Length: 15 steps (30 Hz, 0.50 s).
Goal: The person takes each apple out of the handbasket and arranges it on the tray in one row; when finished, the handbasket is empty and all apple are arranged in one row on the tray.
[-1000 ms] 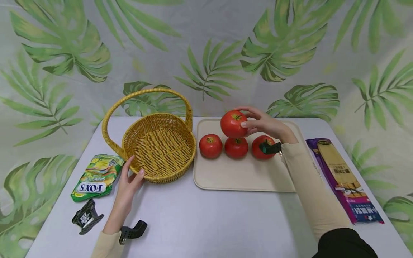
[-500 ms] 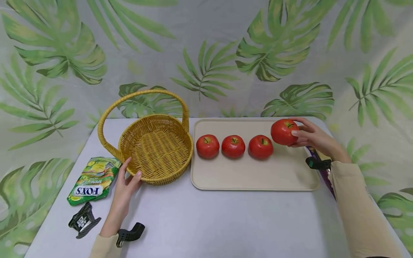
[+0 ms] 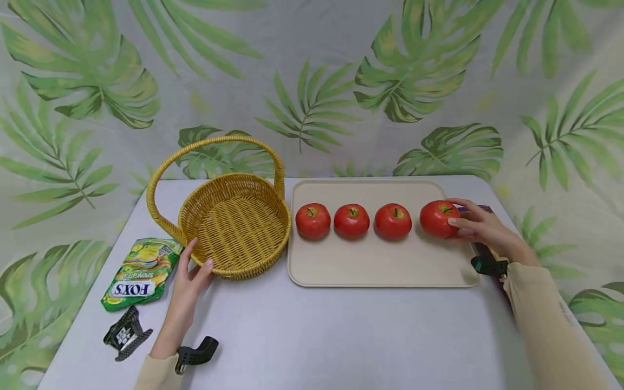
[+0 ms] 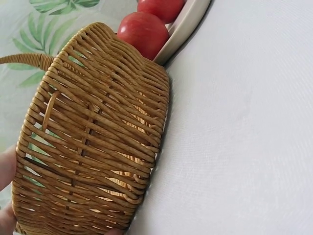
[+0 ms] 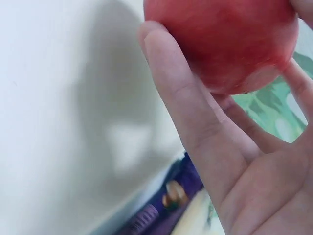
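Note:
My right hand [image 3: 480, 230] grips a red apple [image 3: 439, 219] from its right side, over the right part of the beige tray [image 3: 380, 268]. In the right wrist view, fingers [image 5: 171, 68] curl round that apple, with the tray's pale surface beneath. Three more red apples stand in a row on the tray: one at the left [image 3: 313, 221], one in the middle [image 3: 351, 221] and one further right [image 3: 392, 221]. My left hand [image 3: 187, 287] holds the near-left rim of a yellow wicker basket [image 3: 244, 233]. Its woven side [image 4: 93, 137] fills much of the left wrist view.
Left of the basket lies a green FOX'S bag [image 3: 141, 274], with a small black packet [image 3: 127, 333] nearer the front. A purple package [image 3: 487, 254] lies right of the tray, partly behind my right arm. A leaf-patterned cloth [image 3: 312, 97] hangs behind the table.
My right hand has carried the apple rightward from above the middle apples, then lowered it towards the tray's right part. My left hand stays on the basket rim.

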Motion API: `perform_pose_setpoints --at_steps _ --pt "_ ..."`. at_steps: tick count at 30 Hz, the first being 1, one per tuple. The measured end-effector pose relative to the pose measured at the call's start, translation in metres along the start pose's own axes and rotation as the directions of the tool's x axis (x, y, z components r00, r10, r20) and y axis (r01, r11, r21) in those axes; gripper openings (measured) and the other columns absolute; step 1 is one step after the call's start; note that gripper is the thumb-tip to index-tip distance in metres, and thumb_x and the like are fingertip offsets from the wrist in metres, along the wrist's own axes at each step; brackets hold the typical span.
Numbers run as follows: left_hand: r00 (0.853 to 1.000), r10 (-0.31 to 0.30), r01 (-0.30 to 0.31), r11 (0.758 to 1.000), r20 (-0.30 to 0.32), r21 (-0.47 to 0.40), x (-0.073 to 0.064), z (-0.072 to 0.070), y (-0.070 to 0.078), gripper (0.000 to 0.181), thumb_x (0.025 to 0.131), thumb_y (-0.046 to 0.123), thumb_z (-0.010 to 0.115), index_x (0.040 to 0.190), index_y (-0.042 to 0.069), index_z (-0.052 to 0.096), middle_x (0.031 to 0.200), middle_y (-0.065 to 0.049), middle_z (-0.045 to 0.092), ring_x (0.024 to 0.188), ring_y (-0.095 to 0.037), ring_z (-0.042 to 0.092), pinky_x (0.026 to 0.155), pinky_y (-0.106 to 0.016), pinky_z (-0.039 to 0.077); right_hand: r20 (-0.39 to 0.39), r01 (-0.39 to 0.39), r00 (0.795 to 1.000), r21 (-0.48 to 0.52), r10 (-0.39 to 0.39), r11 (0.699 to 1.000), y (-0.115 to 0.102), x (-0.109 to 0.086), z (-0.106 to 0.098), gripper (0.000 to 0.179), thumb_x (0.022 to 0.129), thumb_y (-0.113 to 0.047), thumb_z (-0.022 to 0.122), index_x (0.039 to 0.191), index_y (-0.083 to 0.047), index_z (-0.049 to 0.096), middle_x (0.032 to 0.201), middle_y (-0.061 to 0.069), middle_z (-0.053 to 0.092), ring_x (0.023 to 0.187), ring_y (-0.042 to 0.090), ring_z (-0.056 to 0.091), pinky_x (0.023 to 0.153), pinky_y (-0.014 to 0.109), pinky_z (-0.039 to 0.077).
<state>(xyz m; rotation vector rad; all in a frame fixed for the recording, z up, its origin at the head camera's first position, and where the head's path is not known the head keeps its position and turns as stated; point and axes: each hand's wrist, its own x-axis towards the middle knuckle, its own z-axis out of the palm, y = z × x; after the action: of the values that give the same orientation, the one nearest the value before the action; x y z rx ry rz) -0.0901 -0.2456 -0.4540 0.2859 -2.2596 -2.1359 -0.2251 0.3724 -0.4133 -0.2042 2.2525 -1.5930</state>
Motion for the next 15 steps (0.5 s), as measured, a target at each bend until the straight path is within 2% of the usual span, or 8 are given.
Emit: perform_pose_setpoints --at_steps 3,6,8,11,13,15 --pt "1.0 -0.009 0.009 0.999 -0.013 0.048 -0.001 0.0 0.002 0.069 0.1 0.026 0.051 0.155 0.026 0.009 0.158 -0.004 -0.004 0.137 -0.039 0.021 0.098 -0.018 0.039 0.01 -0.043 0.999 -0.021 0.043 0.999 0.003 0.004 0.005 0.057 0.099 -0.018 0.054 0.148 -0.019 0.024 0.135 0.025 0.028 0.093 0.023 0.064 0.082 0.046 0.053" --pt "0.999 -0.004 0.009 0.992 -0.034 0.123 -0.002 -0.001 0.008 0.067 0.101 0.028 0.05 0.155 0.023 0.011 0.158 -0.004 -0.004 0.136 -0.039 0.024 0.086 -0.009 0.04 0.024 -0.067 0.997 -0.004 0.067 0.998 0.006 0.006 0.007 0.06 0.099 -0.017 0.054 0.149 -0.018 0.021 0.137 0.028 0.022 0.096 0.027 0.062 0.084 0.045 0.053" --pt "0.999 0.006 0.003 0.985 -0.053 0.17 -0.005 -0.002 0.014 0.065 0.101 0.028 0.049 0.155 0.02 0.014 0.158 -0.007 -0.002 0.135 -0.041 0.025 0.092 -0.018 0.041 0.029 -0.075 0.997 0.019 0.075 0.997 0.008 0.006 0.008 0.061 0.099 -0.015 0.053 0.149 -0.017 0.019 0.138 0.03 0.02 0.095 0.033 0.063 0.084 0.045 0.053" --pt "0.996 0.034 -0.013 0.973 -0.088 0.23 -0.009 -0.001 0.025 0.062 0.101 0.027 0.05 0.153 0.015 0.021 0.156 -0.015 0.004 0.134 -0.043 0.025 0.1 -0.042 0.039 0.044 -0.086 0.995 0.016 0.086 0.996 0.01 0.004 0.007 0.067 0.099 -0.013 0.053 0.152 -0.015 0.012 0.142 0.034 0.014 0.097 0.037 0.063 0.084 0.046 0.052" --pt "0.991 0.058 -0.024 0.963 -0.121 0.267 -0.013 0.003 0.032 0.059 0.1 0.026 0.052 0.151 0.011 0.027 0.154 -0.019 0.007 0.133 -0.042 0.024 0.099 -0.054 0.035 0.041 -0.085 0.995 -0.037 0.086 0.996 0.009 0.002 0.006 0.072 0.099 -0.015 0.054 0.153 -0.013 0.007 0.144 0.035 0.012 0.101 0.037 0.061 0.083 0.046 0.053" --pt "0.982 0.105 -0.054 0.951 -0.156 0.305 -0.016 0.007 0.038 0.054 0.099 0.023 0.054 0.147 0.007 0.034 0.149 -0.022 0.011 0.131 -0.04 0.025 0.099 -0.054 0.036 0.028 -0.07 0.997 -0.122 0.074 0.99 0.006 0.0 0.006 0.075 0.098 -0.018 0.055 0.153 -0.011 0.005 0.144 0.037 0.012 0.106 0.04 0.057 0.083 0.047 0.053"
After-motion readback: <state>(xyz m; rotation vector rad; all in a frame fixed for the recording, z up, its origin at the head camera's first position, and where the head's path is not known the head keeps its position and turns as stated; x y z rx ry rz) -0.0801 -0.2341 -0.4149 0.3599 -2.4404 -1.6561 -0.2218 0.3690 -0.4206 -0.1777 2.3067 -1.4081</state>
